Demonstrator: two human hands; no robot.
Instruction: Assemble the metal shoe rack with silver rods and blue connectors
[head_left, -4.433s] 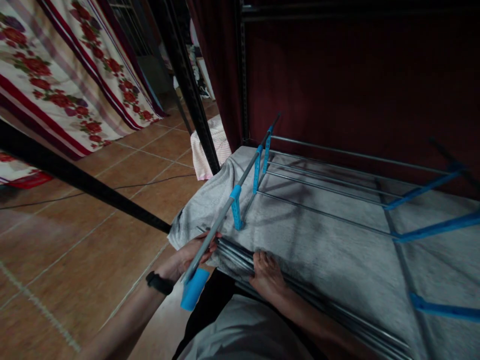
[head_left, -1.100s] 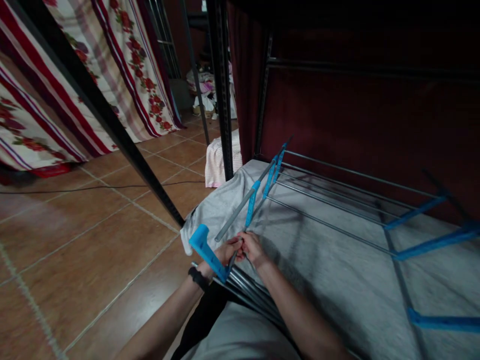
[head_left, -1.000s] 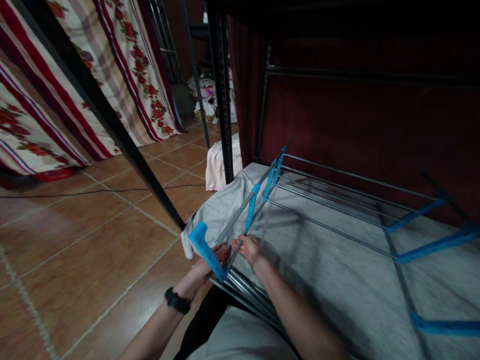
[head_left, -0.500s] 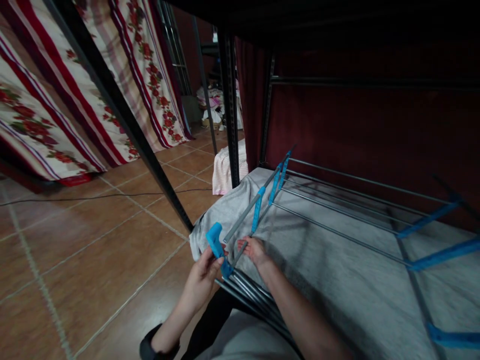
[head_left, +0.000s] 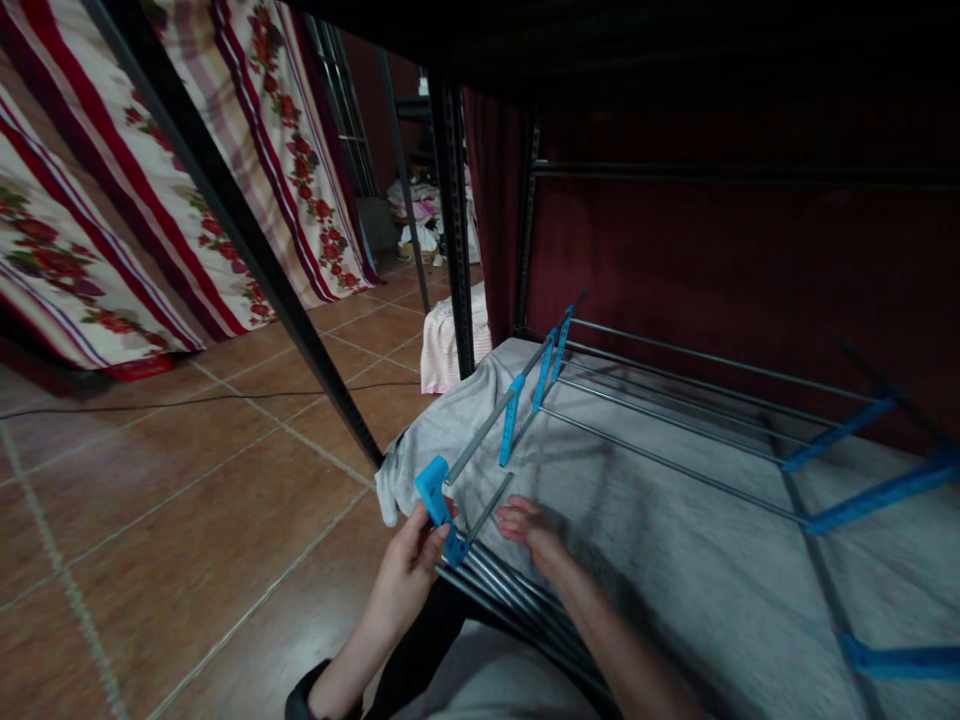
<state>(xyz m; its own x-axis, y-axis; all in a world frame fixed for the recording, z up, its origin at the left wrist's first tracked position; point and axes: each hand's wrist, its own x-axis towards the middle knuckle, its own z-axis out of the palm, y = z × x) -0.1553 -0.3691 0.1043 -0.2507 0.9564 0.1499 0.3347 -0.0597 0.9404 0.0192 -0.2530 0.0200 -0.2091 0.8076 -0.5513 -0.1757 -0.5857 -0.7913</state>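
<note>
While clamping blue bracket (head_left: 433,488) between fingers of left hand (head_left: 405,572) at eight o'clock from rack (head_left: 667,461), holds right hand (head_left: 531,525) at bracket's three o'clock, with fingers unclosed, beside short tube (head_left: 489,509).

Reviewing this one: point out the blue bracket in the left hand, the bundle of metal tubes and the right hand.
Blue bracket (head_left: 435,492): head view, on its upper part.
Metal tubes (head_left: 508,588): head view, on the bundle's visible middle.
Right hand (head_left: 531,526): head view, on the back of the hand.
</note>
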